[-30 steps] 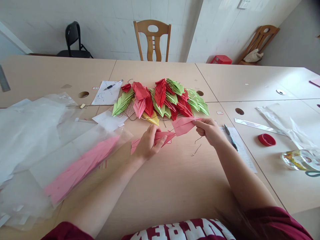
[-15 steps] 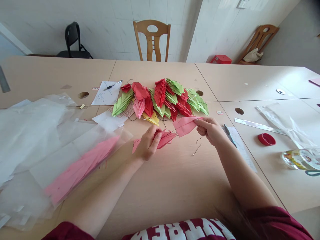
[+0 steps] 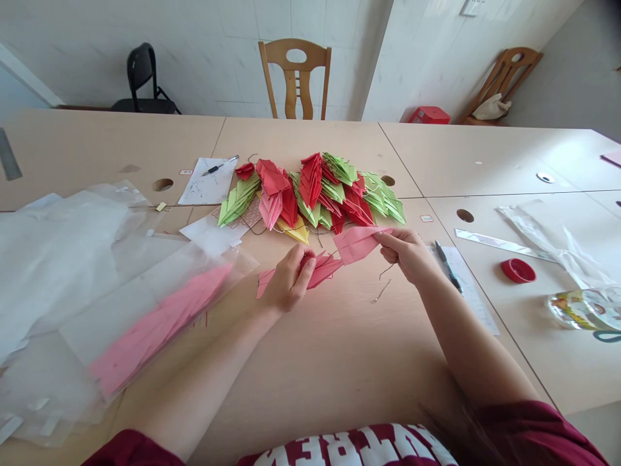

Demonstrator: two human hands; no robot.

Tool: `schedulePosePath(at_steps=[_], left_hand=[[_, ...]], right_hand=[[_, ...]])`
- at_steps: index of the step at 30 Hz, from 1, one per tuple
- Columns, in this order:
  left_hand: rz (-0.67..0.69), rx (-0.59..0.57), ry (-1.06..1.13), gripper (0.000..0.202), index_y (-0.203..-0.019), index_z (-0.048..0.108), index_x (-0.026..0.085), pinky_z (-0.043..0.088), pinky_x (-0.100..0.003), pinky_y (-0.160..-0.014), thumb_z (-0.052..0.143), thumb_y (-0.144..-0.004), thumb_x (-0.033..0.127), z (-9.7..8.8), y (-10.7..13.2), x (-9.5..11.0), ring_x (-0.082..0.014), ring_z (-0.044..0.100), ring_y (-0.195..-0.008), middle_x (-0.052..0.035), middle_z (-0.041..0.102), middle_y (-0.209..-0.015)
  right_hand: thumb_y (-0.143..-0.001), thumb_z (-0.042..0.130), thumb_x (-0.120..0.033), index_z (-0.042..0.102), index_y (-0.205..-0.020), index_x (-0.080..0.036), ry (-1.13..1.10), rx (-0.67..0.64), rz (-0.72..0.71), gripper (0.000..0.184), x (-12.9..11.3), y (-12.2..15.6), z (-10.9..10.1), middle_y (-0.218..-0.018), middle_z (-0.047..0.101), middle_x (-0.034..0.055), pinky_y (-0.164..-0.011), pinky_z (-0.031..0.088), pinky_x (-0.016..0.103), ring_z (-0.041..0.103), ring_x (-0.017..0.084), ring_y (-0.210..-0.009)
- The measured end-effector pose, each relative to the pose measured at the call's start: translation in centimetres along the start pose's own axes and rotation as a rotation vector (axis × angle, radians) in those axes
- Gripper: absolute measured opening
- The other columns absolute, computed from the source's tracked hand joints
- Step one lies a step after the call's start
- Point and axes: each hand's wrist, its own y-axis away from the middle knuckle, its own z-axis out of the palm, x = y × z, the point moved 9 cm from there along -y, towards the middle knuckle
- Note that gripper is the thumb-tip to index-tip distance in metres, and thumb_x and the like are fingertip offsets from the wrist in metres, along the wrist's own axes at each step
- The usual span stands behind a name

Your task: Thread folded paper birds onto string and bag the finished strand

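My left hand [image 3: 287, 281] is closed on a bunch of folded pink paper pieces [image 3: 324, 269] lying low over the table. My right hand [image 3: 406, 254] pinches one folded pink paper piece [image 3: 356, 241] by its right end, just right of the bunch. A thin thread [image 3: 385, 270] hangs below my right hand, and a needle-like wire [image 3: 381, 292] lies on the table beneath it. Behind both hands lies a heap of folded red, green and pink paper pieces [image 3: 315, 193].
Clear plastic bags [image 3: 72, 272] with pink paper [image 3: 155, 327] cover the left. Papers with a pen [image 3: 219, 166] lie behind. At right are a pen [image 3: 447, 264], a ruler [image 3: 499, 244], a red lid [image 3: 517, 270] and a bottle [image 3: 585, 310]. A wooden chair [image 3: 295, 76] stands beyond the table.
My left hand has shifted its grip slightly on the pink bunch, which now sits a little lower. My right hand holds the single pink piece nearly still.
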Motion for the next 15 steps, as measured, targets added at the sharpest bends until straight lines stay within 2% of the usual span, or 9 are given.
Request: schedulePosePath(at_steps=[15], left_hand=[[-0.001,-0.007,-0.012,0.020,-0.094,0.049,0.020,0.043,-0.029,-0.073,0.034,-0.098,0.033,0.07,-0.04,0.38,-0.0157,0.053,-0.075,-0.0016,0.056,-0.082]], right_hand=[[-0.081,0.067,-0.048,0.038,-0.058,-0.020,0.064,0.039,0.019,0.046,0.38,-0.12,-0.32,-0.048,0.026,-0.0073,-0.049,0.008,0.029,0.017,0.007,-0.047]])
